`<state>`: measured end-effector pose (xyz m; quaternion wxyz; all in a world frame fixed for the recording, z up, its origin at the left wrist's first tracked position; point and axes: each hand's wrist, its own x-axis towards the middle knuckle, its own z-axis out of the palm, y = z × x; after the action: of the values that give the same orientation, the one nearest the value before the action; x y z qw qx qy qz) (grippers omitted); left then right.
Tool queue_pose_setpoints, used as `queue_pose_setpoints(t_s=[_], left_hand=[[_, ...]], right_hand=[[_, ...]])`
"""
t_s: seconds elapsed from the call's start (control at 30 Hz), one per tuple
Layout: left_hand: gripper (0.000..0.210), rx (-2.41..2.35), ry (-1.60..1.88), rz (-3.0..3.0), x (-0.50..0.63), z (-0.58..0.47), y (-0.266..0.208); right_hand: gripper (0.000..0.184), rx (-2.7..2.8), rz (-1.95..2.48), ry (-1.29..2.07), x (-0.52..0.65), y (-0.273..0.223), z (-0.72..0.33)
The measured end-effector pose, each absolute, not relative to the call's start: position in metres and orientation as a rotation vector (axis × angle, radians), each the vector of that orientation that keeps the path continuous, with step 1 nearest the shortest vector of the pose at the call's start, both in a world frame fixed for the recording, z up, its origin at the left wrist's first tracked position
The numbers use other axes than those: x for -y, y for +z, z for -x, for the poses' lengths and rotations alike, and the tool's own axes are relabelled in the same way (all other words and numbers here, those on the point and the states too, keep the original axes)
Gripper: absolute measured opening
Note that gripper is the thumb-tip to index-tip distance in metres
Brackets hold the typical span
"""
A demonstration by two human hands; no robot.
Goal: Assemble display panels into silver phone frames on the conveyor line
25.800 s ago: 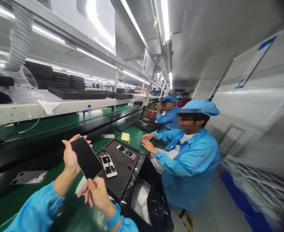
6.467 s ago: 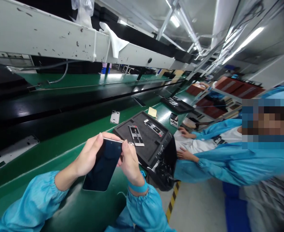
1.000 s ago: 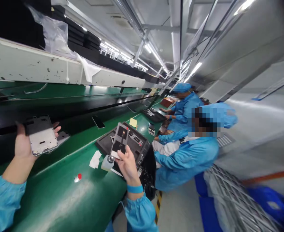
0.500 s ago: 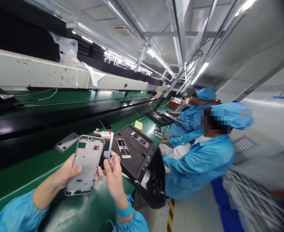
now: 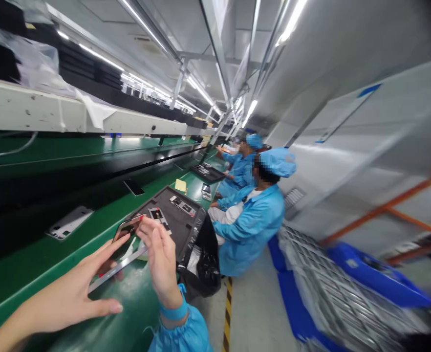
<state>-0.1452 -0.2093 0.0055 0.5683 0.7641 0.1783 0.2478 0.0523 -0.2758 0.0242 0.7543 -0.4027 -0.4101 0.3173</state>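
Note:
The phone frame (image 5: 118, 267) is tilted so that I see mainly its narrow silver edge. My left hand (image 5: 67, 288) supports this frame between its fingers, with the thumb stretched away from it. Just behind the frame, a dark, glossy phone screen (image 5: 126, 226) stands at a slant, and my left forefinger reaches along its lower side. My right hand (image 5: 161, 254) has its fingertips at the screen's upper right corner, closed on it. The fingers partly hide where frame and screen meet.
On the green bench lie a second phone frame (image 5: 69, 223) and a dark phone panel (image 5: 134, 187). Beyond my hands, a black foam tray (image 5: 175, 230) holds phone parts. A black plastic bag (image 5: 210, 269) hangs beside it. A co-worker (image 5: 254, 220) sits at the right.
The phone frame has turned from face-up to nearly edge-on. My left thumb has lifted off it. The right fingers have moved to the screen's top corner. The view has swung right.

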Motion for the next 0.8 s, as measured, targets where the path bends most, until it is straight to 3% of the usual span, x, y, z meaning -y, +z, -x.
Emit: queue_pose_setpoints(t_s=[0.3,0.63,0.8], left_hand=[[0.112,-0.484,0.555,-2.037,0.213,0.136,0.013],[0.112,-0.533,0.303,-2.216,0.226,0.138,0.042],[0.117,-0.454,0.401,-2.164,0.222,0.142,0.048]], right_hand=[[0.034,0.883,0.961,0.688,0.275,0.027,-0.063],[0.033,0.870,1.045,0.539,0.272,0.029,-0.055],[0.027,1.009,1.000,0.483,0.274,0.039,-0.056]])
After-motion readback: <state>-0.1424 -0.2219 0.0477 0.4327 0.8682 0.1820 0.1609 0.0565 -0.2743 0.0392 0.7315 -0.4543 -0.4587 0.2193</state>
